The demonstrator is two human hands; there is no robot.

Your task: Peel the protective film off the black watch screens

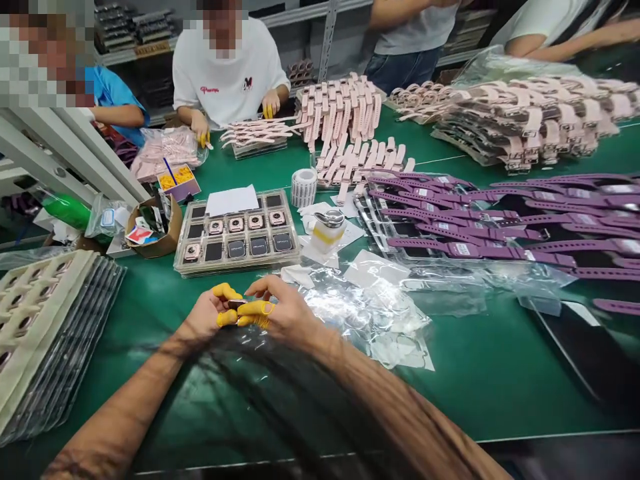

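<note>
Both hands meet over the green table, with yellow finger cots on several fingers. Between their fingertips is a small dark watch case [237, 303], partly covered by the fingers. My left hand [213, 313] pinches it from the left. Closed on its other side is my right hand [280, 310], its index finger bent above the case. Just beyond them lies a clear tray [237, 268] with pink-gold watch cases [235, 225] and dark square pieces in its compartments; a white paper [232, 199] covers part of its back row.
Clear plastic film [350, 307] lies right of my hands, near a dispenser jar [328, 233] and a label roll [303, 187]. Purple straps [460, 250] and pink straps [345, 107] are piled behind. Stacked trays [50, 333] stand left. A co-worker [230, 73] sits opposite.
</note>
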